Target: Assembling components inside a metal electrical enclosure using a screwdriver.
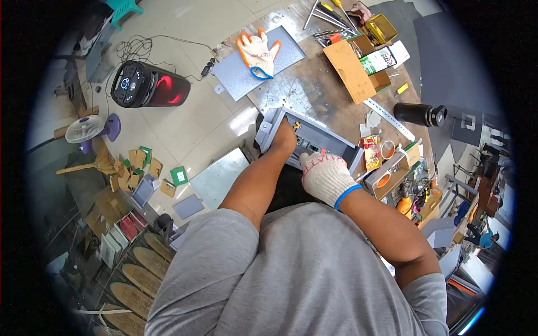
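Note:
An open-topped grey metal box (330, 134) rests at the near edge of the worktable, close against my body. Small components and a bit of yellow wiring show inside it. My bare left hand (284, 137) reaches into the box's left end, where its fingers are hidden. On the box's near side is my right hand (326, 176), in a white knit glove with a blue cuff. Its fingers are curled closed at the rim, and what they hold is out of sight. Farther off, a matching glove (256, 53) with orange fingertips lies on a flat grey metal panel (230, 75).
On the worktable (314, 73) are an open cardboard box (350, 70), screwdrivers (330, 14), a metal ruler (389, 119), a black bottle (417, 114) and a tape roll (387, 149). A speaker (151, 84) with cables and a fan (87, 130) stand on the floor to the left.

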`<action>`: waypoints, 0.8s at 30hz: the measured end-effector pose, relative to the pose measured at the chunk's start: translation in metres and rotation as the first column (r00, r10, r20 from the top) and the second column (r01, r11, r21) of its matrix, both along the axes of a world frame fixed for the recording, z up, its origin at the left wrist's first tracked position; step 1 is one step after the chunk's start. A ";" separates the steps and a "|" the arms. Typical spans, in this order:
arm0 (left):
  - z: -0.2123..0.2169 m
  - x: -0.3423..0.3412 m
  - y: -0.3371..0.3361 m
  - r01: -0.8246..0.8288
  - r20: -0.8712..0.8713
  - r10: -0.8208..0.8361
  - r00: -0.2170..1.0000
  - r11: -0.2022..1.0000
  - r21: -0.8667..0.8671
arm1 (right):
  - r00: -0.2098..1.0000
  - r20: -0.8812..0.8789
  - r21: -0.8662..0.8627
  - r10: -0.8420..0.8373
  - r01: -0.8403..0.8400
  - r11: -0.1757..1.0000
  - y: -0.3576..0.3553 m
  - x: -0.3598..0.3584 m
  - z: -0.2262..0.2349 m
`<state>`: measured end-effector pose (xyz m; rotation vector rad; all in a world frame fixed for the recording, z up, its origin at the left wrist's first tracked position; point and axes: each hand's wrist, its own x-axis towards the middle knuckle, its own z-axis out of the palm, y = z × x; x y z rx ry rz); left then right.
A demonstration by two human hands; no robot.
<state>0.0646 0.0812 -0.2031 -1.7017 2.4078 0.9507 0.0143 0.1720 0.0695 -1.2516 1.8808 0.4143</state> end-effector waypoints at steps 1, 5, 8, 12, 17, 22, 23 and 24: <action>-0.003 0.000 -0.003 0.004 -0.040 -0.004 0.999 1.000 0.007 | 1.000 0.010 0.025 0.004 -0.005 1.000 -0.002 -0.001 0.003; -0.010 0.005 -0.001 0.043 -0.022 -0.042 0.999 0.998 0.041 | 0.999 0.024 -0.021 0.046 -0.045 0.999 0.000 0.003 0.004; 0.000 0.004 -0.002 0.097 0.054 -0.101 0.993 0.992 0.086 | 1.000 0.015 -0.077 -0.024 0.025 0.997 0.008 0.010 -0.008; 0.020 0.005 -0.003 0.098 0.057 -0.107 0.993 0.985 0.145 | 0.972 0.003 -0.138 -0.234 0.232 0.963 0.028 0.010 -0.040; 0.005 0.003 -0.005 0.096 0.079 -0.109 0.991 0.984 0.153 | 0.964 0.011 -0.156 -0.264 0.263 0.952 0.018 -0.009 -0.041; -0.026 0.009 -0.005 0.086 -0.030 -0.082 0.996 0.980 0.178 | 0.999 0.044 -0.078 -0.014 0.017 0.997 -0.001 0.006 -0.005; -0.026 0.009 -0.004 0.085 -0.027 -0.081 0.996 0.980 0.180 | 0.995 0.086 -0.045 0.049 -0.046 0.998 -0.001 0.006 -0.004; -0.025 0.009 0.000 0.106 -0.014 -0.105 0.994 0.983 0.148 | 0.995 0.090 -0.045 0.052 -0.048 0.998 0.000 0.007 -0.006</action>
